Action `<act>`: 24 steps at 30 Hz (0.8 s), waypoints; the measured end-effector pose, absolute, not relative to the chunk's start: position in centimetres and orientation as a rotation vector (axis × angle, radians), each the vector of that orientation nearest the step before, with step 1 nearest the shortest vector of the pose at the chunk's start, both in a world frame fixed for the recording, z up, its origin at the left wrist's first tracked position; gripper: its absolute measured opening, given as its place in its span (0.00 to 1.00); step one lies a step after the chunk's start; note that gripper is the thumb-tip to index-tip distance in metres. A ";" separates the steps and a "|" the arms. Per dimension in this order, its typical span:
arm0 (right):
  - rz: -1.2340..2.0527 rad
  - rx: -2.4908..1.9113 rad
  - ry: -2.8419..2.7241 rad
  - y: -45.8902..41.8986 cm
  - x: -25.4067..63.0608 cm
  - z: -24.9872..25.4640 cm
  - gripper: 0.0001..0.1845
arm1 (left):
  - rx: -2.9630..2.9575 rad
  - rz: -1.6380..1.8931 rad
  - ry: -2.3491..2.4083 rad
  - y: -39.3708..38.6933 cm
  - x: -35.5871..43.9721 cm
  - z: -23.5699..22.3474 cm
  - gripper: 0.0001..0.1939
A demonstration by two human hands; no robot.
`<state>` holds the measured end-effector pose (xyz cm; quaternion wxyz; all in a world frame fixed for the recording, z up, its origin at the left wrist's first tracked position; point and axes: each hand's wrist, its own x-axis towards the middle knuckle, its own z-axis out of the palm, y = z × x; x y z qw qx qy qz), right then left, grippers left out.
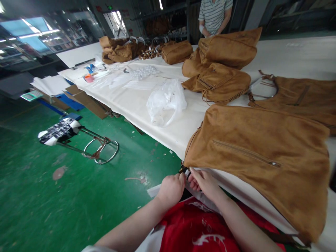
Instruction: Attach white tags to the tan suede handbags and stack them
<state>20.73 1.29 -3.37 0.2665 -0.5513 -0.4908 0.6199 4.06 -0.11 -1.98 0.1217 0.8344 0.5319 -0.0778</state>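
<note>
A large tan suede bag [254, 136] with a zipped pocket lies flat at the table's right front edge. Both hands are together at its near left corner, just off the table edge. My left hand [172, 189] is closed, its thumb pressed down beside small dark metal hardware [181, 168] at the bag's corner; what lies within its fingers is hidden. My right hand [206, 182] is closed in a pinch close by, with a small white and dark piece [187, 172] at its fingertips, too small to name.
Other tan bags [223, 80] are piled behind and to the right. A clear plastic bag [168, 99] rests on the white table [123, 94]. A stool [78, 138] lies tipped over on the green floor. Across the table stands a person in a striped shirt [215, 15].
</note>
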 end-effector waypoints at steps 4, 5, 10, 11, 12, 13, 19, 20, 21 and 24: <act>1.630 -1.441 -1.336 0.9 20.0 -2.7 0.19 | 2.457 -0.279 1.517 -0.4 4.3 -2.2 0.11; 1.630 -1.423 -1.319 0.8 19.8 -2.9 0.18 | 2.425 -0.244 1.513 -0.5 4.2 -2.2 0.10; 1.632 -1.378 -1.163 -0.1 19.3 -4.5 0.16 | 1.994 0.189 1.558 -0.7 4.1 -2.2 0.11; 1.636 -1.371 -1.123 -0.3 19.1 -4.8 0.16 | 1.870 0.306 1.553 -0.7 4.1 -2.4 0.10; 1.643 -1.362 -1.083 -0.5 19.0 -5.2 0.17 | 1.706 0.423 1.517 -0.6 4.2 -2.6 0.10; 1.651 -1.350 -1.046 -0.7 18.9 -5.4 0.18 | 1.513 0.524 1.456 -0.5 4.3 -2.8 0.10; 1.707 -1.275 -0.933 -0.7 18.7 -5.5 0.24 | 0.807 0.606 1.127 0.2 4.0 -3.3 0.20; 1.722 -1.273 -0.923 -0.6 18.7 -5.5 0.25 | 0.779 0.584 1.094 0.3 3.8 -3.1 0.19; 1.740 -1.278 -0.912 -0.5 18.7 -5.5 0.26 | 0.745 0.558 1.055 0.5 3.6 -2.8 0.18; 1.786 -1.329 -0.869 -0.3 18.5 -6.1 0.29 | 0.575 0.471 0.891 1.0 3.1 -2.0 0.14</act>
